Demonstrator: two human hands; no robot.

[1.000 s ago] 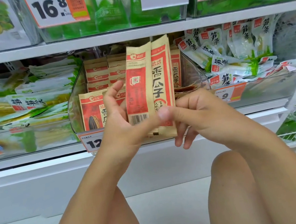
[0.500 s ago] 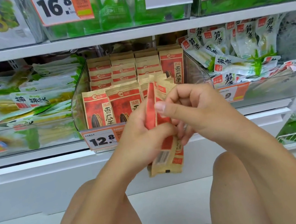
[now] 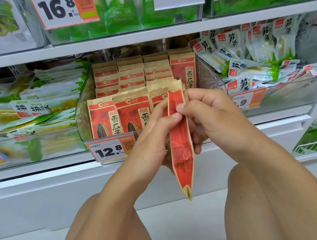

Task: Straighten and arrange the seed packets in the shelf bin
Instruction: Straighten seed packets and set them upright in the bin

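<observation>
A red and tan seed packet [image 3: 182, 153] stands edge-on in front of the shelf, its long side vertical. My left hand [image 3: 152, 139] pinches it from the left and my right hand [image 3: 211, 115] grips it from the right; the two thumbs meet on its edge. Behind the hands is a clear plastic shelf bin [image 3: 84, 119] holding several rows of the same seed packets [image 3: 131, 111], standing upright and facing forward. One taller packet [image 3: 184, 70] stands at the back right of the bin. My hands hide the bin's front right part.
A price tag reading 12.8 [image 3: 109, 149] hangs on the bin's front. Bins of green and white snack packets [image 3: 27, 107] flank it left and right [image 3: 258, 58]. An upper shelf edge [image 3: 140, 36] runs overhead. My bare knees are low in view.
The packets I held up flat in front of the bin came down and turned edge-on. Both hands dropped lower and closed together around the packet's sides.
</observation>
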